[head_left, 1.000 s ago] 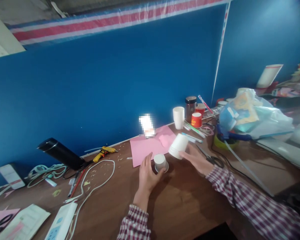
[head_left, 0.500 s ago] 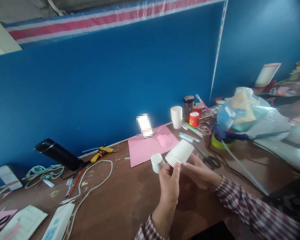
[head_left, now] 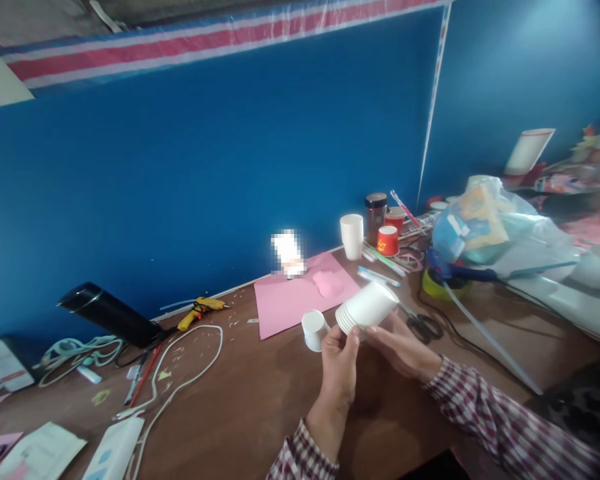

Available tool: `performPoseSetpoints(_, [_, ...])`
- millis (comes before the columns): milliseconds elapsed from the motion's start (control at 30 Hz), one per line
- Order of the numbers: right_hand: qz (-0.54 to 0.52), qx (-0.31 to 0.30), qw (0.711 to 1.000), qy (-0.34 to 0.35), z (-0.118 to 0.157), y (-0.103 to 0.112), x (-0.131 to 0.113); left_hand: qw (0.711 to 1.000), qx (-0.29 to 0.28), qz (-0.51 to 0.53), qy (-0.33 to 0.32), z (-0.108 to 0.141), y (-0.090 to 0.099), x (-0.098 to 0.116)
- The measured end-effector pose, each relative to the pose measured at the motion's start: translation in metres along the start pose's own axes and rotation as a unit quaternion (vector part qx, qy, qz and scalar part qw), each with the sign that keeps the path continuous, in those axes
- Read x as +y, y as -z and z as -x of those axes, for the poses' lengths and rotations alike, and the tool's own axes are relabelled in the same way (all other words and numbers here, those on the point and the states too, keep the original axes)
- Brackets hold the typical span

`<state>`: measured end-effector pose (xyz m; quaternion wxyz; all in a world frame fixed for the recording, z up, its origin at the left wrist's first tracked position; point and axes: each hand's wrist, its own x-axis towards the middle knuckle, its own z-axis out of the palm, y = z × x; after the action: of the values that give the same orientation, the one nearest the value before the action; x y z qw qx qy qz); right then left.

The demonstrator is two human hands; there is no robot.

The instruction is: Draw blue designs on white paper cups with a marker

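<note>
Grasping the cup stack (head_left: 373,301), tilted mouth-end leftward, with left hand (head_left: 339,363) and right hand (head_left: 405,350), just right of the lone cup (head_left: 313,331)

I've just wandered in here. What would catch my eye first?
Probably the big blue wall panel, which fills much of the picture behind the brown table. In front of it, a bright, pixelated patch glares at the far edge of a pink sheet. Nearer, the left hand and right hand hold a tilted stack of white cups above the table.
</note>
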<state>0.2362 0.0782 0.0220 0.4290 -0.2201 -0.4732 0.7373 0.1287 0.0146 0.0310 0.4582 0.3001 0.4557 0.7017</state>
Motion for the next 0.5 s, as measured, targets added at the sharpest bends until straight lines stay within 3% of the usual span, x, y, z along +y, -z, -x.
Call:
performPoseSetpoints(67, [0.03, 0.013, 0.999, 0.004, -0.001, -0.001, 0.003, 1.0, -0.004, 0.003, 0.013, 0.001, 0.001, -0.002])
performPoseSetpoints(167, [0.06, 0.084, 0.995, 0.014, -0.002, -0.002, 0.0, 0.999, -0.007, 0.022, 0.025, 0.002, 0.003, -0.008])
performPoseSetpoints(333, [0.065, 0.16, 0.982, 0.081, -0.012, 0.007, -0.036, 0.997, 0.005, 0.066, 0.049, 0.001, 0.006, -0.018])
performPoseSetpoints(433, [0.076, 0.143, 0.982, 0.097, -0.029, 0.019, -0.068, 0.996, -0.025, 0.063, 0.058, 0.001, 0.005, -0.018])
performPoseSetpoints(500, [0.159, 0.095, 0.975, 0.12, -0.048, 0.027, -0.091, 0.997, -0.034, 0.047, 0.056, 0.001, 0.004, -0.017])
